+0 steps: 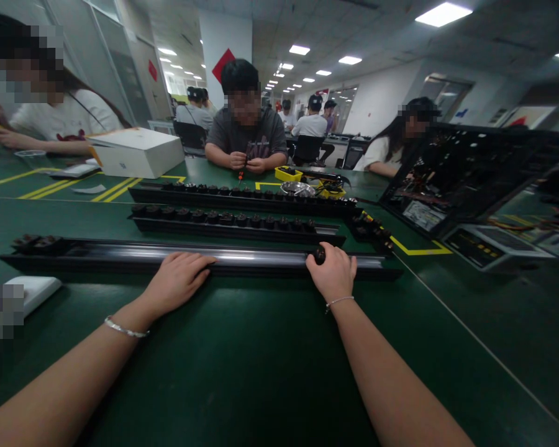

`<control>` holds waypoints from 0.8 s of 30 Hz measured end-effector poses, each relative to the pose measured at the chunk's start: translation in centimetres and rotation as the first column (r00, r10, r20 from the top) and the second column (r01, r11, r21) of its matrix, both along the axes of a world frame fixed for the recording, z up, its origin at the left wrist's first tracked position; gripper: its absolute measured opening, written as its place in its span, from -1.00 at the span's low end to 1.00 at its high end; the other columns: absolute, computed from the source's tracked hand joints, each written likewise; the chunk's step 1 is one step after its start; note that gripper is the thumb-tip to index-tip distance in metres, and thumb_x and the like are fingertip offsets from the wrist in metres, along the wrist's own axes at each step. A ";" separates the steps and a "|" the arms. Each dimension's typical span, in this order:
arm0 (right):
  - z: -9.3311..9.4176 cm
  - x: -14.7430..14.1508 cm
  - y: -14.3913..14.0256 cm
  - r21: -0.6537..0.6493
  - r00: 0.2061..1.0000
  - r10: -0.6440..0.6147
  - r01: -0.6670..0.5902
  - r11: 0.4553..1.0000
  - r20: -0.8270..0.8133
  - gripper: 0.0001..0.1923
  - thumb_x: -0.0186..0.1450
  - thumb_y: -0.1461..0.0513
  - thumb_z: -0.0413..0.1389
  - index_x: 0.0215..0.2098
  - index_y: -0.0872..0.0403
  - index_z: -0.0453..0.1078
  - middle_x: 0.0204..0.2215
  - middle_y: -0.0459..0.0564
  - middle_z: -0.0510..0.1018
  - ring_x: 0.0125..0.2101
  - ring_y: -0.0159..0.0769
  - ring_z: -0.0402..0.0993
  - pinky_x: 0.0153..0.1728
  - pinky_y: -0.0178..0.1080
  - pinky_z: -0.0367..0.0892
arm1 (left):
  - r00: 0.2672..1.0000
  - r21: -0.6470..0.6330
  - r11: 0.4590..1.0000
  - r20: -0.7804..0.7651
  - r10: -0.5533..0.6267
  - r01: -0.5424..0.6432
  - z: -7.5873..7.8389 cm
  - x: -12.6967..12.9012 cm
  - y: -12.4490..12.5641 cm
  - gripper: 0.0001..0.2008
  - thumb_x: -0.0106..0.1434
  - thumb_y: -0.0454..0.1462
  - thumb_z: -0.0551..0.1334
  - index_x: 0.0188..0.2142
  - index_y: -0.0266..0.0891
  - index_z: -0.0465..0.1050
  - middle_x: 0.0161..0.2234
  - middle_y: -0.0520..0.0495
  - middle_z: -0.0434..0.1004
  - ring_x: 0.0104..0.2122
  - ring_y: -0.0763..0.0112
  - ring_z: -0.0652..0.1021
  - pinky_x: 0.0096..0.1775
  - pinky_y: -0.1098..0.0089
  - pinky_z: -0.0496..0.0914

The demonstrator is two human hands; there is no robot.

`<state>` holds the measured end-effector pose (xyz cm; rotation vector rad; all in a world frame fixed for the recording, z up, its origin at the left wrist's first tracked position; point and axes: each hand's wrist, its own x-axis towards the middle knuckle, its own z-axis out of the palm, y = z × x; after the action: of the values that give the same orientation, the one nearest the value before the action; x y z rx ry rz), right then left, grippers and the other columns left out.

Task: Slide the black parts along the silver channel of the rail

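Note:
A long black channel [256, 268] with a shiny metal inner strip lies across the table in front of me. My left hand [179, 276] grips it left of its middle, fingers over the wall and thumb at the near side. Toward the channel's right end, my right hand [331, 268] closes around a small dark round part [319, 254], held at the channel's opening. Its exact kind is partly hidden by my fingers. A few black socket-like pieces [37, 243] sit at the channel's left end.
Behind lie two similar black channels, the nearer [233, 225] and the farther [242, 195], lined with black pieces. A white box [137, 155], yellow trays [287, 174], a metal dish [298, 189], an open black case [451, 174] and a white object [40, 292] surround them. Co-workers [246, 133] sit opposite.

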<state>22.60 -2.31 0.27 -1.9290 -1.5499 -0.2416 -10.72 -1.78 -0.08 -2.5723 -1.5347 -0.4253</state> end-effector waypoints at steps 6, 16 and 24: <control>0.1 0.3 0.2 -0.014 1.000 -0.005 0.005 1.000 -0.023 -0.56 0.14 0.12 -0.04 -0.05 0.08 0.37 -0.17 0.10 0.52 -0.04 -0.06 0.30 0.01 0.02 0.06 | 1.000 0.018 1.000 -0.020 -0.005 0.005 0.2 0.4 -0.2 -0.67 0.32 -0.17 -0.04 -0.01 -0.06 0.36 -0.14 -0.06 0.53 -0.14 0.24 0.47 -0.03 0.18 0.21; 1.1 1.4 0.0 -0.113 0.999 0.009 -0.015 0.994 -0.053 -0.52 0.15 0.09 -0.01 0.01 0.07 0.32 -0.14 0.09 0.51 -0.07 -0.07 0.35 -0.07 -0.06 0.15 | 0.990 0.079 0.987 0.028 0.137 -0.139 0.3 1.9 -1.4 -0.69 0.28 -0.25 0.01 -0.05 -0.05 0.41 -0.10 -0.05 0.52 -0.03 0.20 0.43 0.15 0.02 0.05; 0.6 2.4 -0.3 -0.049 1.000 0.018 -0.017 0.999 0.023 -0.52 0.16 0.08 -0.02 -0.01 0.12 0.32 -0.14 0.13 0.51 -0.05 -0.08 0.33 0.05 -0.01 0.01 | 0.972 0.159 0.960 0.079 0.222 -0.232 -0.2 7.7 -2.8 -0.53 0.29 -0.13 0.02 0.14 -0.24 0.22 0.19 -0.19 0.24 0.20 0.10 0.20 0.17 0.01 0.08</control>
<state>25.04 -2.59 0.86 -1.9551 -1.6011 -0.2214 -3.00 -4.58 -0.24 -2.2450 -1.7102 -0.5815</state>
